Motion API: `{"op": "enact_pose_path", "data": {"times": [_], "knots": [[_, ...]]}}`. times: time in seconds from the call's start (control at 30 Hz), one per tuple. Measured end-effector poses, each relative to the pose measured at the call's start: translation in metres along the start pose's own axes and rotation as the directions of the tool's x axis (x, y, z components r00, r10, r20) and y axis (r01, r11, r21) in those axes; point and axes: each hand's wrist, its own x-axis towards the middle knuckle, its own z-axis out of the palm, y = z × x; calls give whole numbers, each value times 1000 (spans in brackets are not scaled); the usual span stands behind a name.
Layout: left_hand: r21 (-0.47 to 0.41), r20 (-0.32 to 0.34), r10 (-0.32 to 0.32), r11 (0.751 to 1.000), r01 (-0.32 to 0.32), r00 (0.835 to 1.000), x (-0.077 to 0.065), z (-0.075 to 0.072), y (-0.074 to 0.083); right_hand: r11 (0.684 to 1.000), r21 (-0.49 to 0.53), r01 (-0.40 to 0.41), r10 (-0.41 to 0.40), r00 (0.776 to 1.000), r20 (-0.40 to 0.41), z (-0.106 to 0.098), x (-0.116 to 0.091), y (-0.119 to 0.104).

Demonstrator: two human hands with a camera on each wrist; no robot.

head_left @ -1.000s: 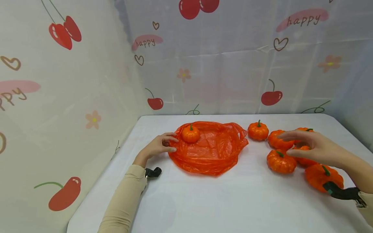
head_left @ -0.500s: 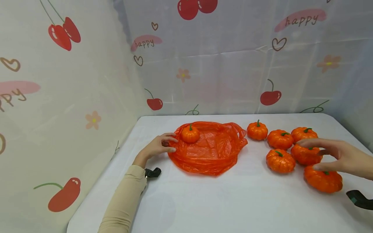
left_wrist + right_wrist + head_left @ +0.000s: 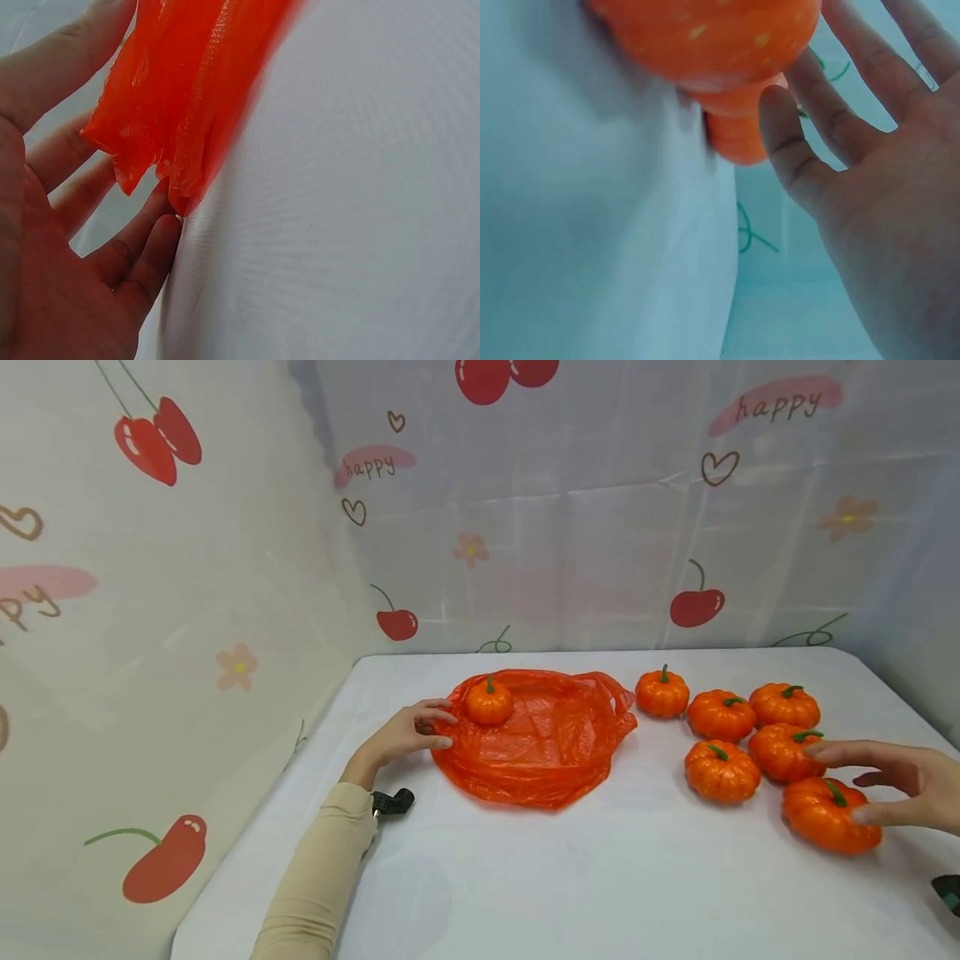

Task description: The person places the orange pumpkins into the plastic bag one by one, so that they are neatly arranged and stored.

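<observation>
An orange plastic bag (image 3: 551, 735) lies flattened on the white table, with a small orange pumpkin (image 3: 489, 703) on its left part. My left hand (image 3: 401, 737) is at the bag's left edge, its fingers loosely bent. In the left wrist view the bag's crumpled edge (image 3: 172, 112) lies between thumb and fingers, which do not close on it. At the right, my right hand (image 3: 911, 783) spreads thumb and fingers over the nearest pumpkin (image 3: 821, 818). In the right wrist view a pumpkin (image 3: 720, 37) sits just ahead of the thumb; whether they touch I cannot tell.
Several more pumpkins stand close together at the right: one at the back (image 3: 662, 695), one in front (image 3: 722, 772), one beside my right fingertips (image 3: 783, 752). The white table (image 3: 570, 893) meets patterned curtains (image 3: 570, 560) behind and at the left.
My right hand has moved right and toward me, from above the middle pumpkins to the nearest one. My left hand, the bag and the pumpkins stay in place.
</observation>
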Motion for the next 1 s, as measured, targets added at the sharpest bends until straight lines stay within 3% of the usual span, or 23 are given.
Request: {"op": "enact_pose_path", "data": {"times": [0.5, 1.0], "knots": [[-9, -3, -10, 1000, 10, 1000, 0, 0, -2, 995, 11, -96, 95, 989, 111, 10, -7, 17], [-8, -7, -7, 1000, 7, 1000, -1, 1, -1, 984, 180, -1, -37, 978, 204, 12, -11, 23]]}}
